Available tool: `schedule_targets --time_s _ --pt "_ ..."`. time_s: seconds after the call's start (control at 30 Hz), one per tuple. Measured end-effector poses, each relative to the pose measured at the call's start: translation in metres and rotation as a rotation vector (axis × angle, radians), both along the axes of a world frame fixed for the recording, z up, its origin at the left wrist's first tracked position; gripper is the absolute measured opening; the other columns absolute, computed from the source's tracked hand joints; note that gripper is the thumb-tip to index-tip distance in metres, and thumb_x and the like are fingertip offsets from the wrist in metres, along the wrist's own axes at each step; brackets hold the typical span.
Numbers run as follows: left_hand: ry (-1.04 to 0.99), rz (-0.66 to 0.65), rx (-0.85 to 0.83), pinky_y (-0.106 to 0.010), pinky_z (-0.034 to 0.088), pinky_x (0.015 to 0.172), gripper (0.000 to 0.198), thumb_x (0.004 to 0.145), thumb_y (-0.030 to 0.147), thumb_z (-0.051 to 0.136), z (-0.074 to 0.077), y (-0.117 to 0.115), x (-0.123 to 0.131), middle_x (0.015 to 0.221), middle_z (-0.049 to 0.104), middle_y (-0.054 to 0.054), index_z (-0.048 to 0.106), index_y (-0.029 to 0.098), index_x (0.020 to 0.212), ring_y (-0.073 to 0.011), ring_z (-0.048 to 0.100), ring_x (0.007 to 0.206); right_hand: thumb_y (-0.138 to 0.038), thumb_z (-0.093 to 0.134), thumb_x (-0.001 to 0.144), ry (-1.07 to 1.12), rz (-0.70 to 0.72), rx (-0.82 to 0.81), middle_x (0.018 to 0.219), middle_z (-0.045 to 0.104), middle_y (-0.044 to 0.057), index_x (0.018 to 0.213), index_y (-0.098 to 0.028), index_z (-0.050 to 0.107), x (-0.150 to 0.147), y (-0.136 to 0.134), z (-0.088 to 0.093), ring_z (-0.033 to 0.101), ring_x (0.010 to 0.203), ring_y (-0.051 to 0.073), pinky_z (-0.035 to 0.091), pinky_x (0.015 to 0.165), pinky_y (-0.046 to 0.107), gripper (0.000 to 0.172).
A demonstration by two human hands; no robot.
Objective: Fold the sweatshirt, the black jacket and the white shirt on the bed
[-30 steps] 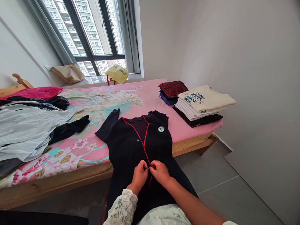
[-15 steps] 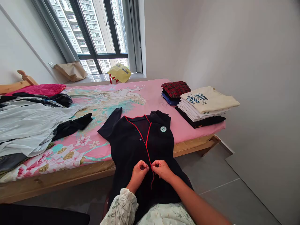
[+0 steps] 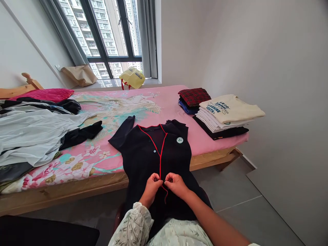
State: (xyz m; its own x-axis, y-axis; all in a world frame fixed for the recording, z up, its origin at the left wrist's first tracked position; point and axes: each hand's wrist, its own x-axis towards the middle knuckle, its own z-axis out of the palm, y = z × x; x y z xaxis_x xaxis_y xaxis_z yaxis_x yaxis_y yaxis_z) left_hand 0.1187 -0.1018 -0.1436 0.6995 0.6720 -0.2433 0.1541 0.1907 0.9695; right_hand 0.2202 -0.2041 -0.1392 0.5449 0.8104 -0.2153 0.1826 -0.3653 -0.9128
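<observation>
A dark navy garment (image 3: 143, 157) with red piping and a round white badge lies over the bed's front edge and hangs down toward me. My left hand (image 3: 151, 186) pinches the left side of its front opening. My right hand (image 3: 176, 184) pinches the right side, fingertips nearly meeting at the red-piped edge. Both hands are closed on the fabric, low on the garment's front.
The bed (image 3: 77, 191) has a pink floral sheet and a wooden frame. Loose grey and black clothes (image 3: 33, 133) are heaped at left. Folded stacks (image 3: 222, 116) sit at the right corner. Bags (image 3: 132, 78) rest on the window sill. Grey floor lies at right.
My hands stay pinched on the garment's front opening and have drawn the two edges closer together. The view has shifted slightly.
</observation>
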Motion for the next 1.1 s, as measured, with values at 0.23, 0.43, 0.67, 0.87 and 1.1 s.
schedule_targets --time_s 0.23,0.43,0.67,0.87,1.1 --pt "0.007 -0.022 0.22 -0.021 0.035 0.056 0.016 0.06 0.023 0.059 0.004 -0.005 -0.004 0.061 0.044 0.007 0.047 0.02 0.07 -0.0083 0.042 0.056 -0.028 0.052 0.07 0.351 0.087 -0.098 0.057 0.051 -0.006 0.071 -0.017 0.051 0.015 0.002 0.009 0.045 0.038 0.006 0.03 0.035 0.017 0.012" --pt "0.01 -0.063 0.345 -0.023 0.038 0.061 0.014 0.067 0.025 0.058 -0.004 -0.004 -0.008 0.067 0.049 0.006 0.049 0.02 0.076 -0.01 0.046 0.061 -0.03 0.053 0.071 0.329 0.061 -0.131 0.058 0.052 -0.005 0.073 -0.017 0.054 0.014 -0.001 0.012 0.046 0.038 0.007 0.03 0.036 0.019 0.014" --pt "0.047 -0.048 0.412 -0.021 0.038 0.057 0.015 0.072 0.027 0.059 -0.011 -0.004 -0.005 0.065 0.048 0.006 0.045 0.02 0.074 -0.0093 0.046 0.058 -0.043 0.057 0.078 -0.203 -0.19 -0.073 0.07 0.058 -0.001 0.088 -0.02 0.056 0.003 0.018 0.024 0.055 0.065 0.013 0.036 0.06 0.023 0.024" --pt "0.084 -0.018 0.551 -0.022 0.04 0.055 0.016 0.079 0.032 0.052 -0.005 -0.009 -0.01 0.062 0.048 0.005 0.042 0.021 0.072 -0.01 0.047 0.055 -0.035 0.061 0.075 -0.505 -0.191 -0.18 0.082 0.062 0.003 0.092 -0.021 0.055 0.012 0.05 0.025 0.058 0.071 0.017 0.033 0.062 0.026 0.023" --pt "0.157 0.031 0.863 -0.037 0.04 0.086 0.014 0.082 0.02 0.043 0.019 0.017 0.011 0.092 0.059 -0.007 0.054 0.02 0.09 -0.0217 0.053 0.092 -0.026 0.051 0.081 -0.415 -0.203 -0.079 0.078 0.061 0.0 0.084 -0.022 0.06 0.017 0.041 0.016 0.055 0.068 0.013 0.034 0.06 0.022 0.011"
